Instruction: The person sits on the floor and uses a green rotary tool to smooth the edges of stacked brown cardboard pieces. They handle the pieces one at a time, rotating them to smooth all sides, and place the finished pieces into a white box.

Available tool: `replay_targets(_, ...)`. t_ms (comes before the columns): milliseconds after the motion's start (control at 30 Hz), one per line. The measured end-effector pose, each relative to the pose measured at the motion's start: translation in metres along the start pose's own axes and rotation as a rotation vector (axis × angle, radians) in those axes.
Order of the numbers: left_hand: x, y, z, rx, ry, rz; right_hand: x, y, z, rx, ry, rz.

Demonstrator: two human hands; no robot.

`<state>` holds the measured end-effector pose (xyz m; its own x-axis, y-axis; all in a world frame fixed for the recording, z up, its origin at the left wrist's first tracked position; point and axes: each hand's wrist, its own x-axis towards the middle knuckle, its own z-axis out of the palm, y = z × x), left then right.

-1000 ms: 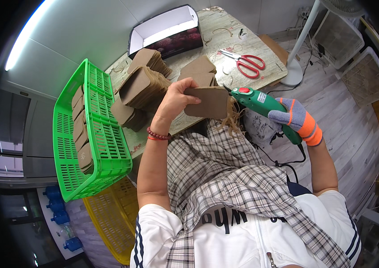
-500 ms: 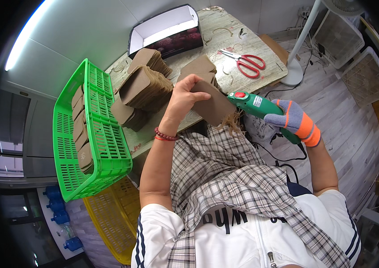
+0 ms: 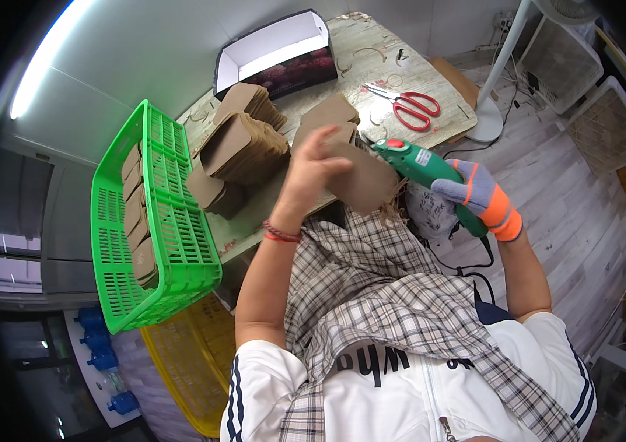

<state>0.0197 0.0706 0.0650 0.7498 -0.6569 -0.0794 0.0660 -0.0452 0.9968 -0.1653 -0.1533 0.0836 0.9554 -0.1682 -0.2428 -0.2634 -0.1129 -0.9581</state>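
My left hand [image 3: 311, 177], bare, with red bracelets at the wrist and smeared by motion, pinches a flat brown piece [image 3: 364, 180] with rounded corners between thumb and fingers. Frayed strands hang from the piece's lower right edge, over my lap. In a grey and orange glove, my right hand [image 3: 482, 199] is closed around a green electric cutter [image 3: 423, 166] with a red button. The cutter's head is at the piece's upper right edge; whether they touch I cannot tell. Stacks of similar brown pieces [image 3: 243, 151] lie left of my left hand, and more pieces [image 3: 331, 110] lie just beyond it.
Red-handled scissors [image 3: 416, 110] lie on the worn table [image 3: 431, 85] among scraps. At its far side stands a dark box [image 3: 291, 74] with a white inside. A green crate [image 3: 180, 228] at the left holds brown pieces, above a yellow crate [image 3: 187, 368]. A cord [image 3: 467, 269] hangs below the cutter.
The brown piece has shifted slightly right and down with my left hand. The cutter and my right hand have moved a little left.
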Motion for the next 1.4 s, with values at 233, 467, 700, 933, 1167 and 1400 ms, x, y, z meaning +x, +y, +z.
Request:
replay_targets(233,0.052,-0.037,-0.052,0.352,0.365,0.133,0.001,0.018,-0.017,-0.064,0.113,-0.023)
replay_targets(467,0.093,-0.009,-0.038,1.396,0.396,0.324,0.0,0.028,-0.019,0.004,0.142,0.027)
replay_targets(700,0.185,-0.051,-0.083,1.411,-0.023,-0.251,0.001,0.018,-0.015,-0.037,0.179,0.014)
replay_targets(933,0.177,-0.049,-0.058,1.413,0.126,0.029,0.006,0.035,-0.023,0.001,0.214,0.054)
replay_targets(1167,0.181,-0.022,-0.075,1.158,0.138,-0.048,0.006,0.025,-0.016,-0.054,0.207,0.033)
replay_targets(1400,0.12,0.013,-0.03,-0.548,0.238,0.06,0.013,0.02,0.001,-0.028,0.28,-0.069)
